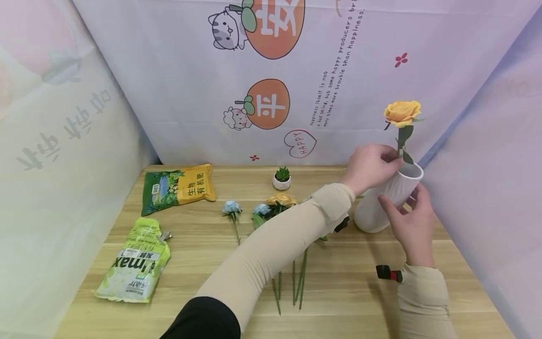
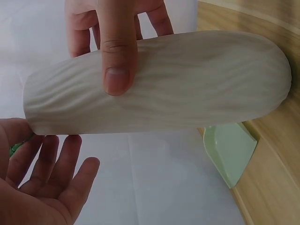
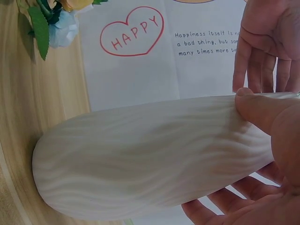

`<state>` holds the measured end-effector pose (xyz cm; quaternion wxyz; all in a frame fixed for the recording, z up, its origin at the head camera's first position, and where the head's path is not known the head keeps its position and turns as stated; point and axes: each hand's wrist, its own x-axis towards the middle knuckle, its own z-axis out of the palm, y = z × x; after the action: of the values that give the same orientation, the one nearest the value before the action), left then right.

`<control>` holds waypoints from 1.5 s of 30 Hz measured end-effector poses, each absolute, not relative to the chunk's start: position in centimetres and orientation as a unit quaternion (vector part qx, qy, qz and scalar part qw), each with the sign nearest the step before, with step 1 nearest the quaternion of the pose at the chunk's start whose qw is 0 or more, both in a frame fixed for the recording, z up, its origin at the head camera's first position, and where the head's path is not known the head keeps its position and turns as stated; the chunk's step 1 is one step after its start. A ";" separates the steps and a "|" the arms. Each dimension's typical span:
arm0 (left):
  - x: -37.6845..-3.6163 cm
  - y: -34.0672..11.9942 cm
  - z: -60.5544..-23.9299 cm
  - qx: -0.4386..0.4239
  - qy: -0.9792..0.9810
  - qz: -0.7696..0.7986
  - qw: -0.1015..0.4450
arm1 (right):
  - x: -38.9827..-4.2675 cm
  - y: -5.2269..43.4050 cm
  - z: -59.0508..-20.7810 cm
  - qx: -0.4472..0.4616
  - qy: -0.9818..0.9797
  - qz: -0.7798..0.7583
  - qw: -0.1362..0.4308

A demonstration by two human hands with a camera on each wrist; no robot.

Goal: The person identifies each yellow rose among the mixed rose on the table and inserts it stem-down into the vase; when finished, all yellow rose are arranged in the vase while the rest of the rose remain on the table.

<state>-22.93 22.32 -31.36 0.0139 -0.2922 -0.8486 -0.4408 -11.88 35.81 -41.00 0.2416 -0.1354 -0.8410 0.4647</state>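
A white ribbed vase [image 1: 383, 202] stands tilted on the wooden table, its mouth toward the upper right and its base on the tabletop. My right hand [image 1: 412, 223] grips the vase's side, thumb on one face and fingers around the other, as the right wrist view also shows. At the mouth, my left hand [image 1: 372, 165] pinches the stem of a yellow rose [image 1: 402, 114]. The bloom is above the rim; the lower stem is hidden. In the left wrist view, a bit of green [image 2: 16, 147] shows at the left hand's fingers.
Blue flowers [image 1: 231, 207] and another yellow flower [image 1: 281, 199] lie mid-table, partly behind the left sleeve. A small potted succulent [image 1: 282, 179] stands at the back. Two bags, one green-yellow [image 1: 179, 188] and one lime-white [image 1: 135, 263], lie left. A pale green object [image 2: 229, 152] is beyond the vase.
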 end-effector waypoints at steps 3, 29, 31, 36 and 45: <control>-23.1 21.9 -31.6 -0.294 -0.845 -0.448 0.011 | -12.0 35.6 -41.0 -0.132 -0.843 0.462 0.244; -23.0 20.2 -32.0 -0.278 -0.836 -0.473 0.024 | -12.3 34.8 -40.8 -0.135 -0.846 0.463 0.228; -23.1 19.6 -32.1 -0.285 -0.830 -0.479 0.020 | -12.3 34.9 -40.8 -0.136 -0.846 0.463 0.227; -23.1 17.6 -33.0 -0.299 -0.825 -0.480 0.012 | -12.3 35.0 -40.6 -0.136 -0.845 0.465 0.228; -22.0 12.5 -35.8 -0.324 -0.788 -0.523 -0.026 | -12.1 35.6 -40.8 -0.156 -0.836 0.476 0.222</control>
<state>-22.03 12.54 -35.79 -0.0257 -0.3244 -0.7877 -0.5230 -12.10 35.61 -40.82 0.2220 -0.1557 -0.8364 0.4763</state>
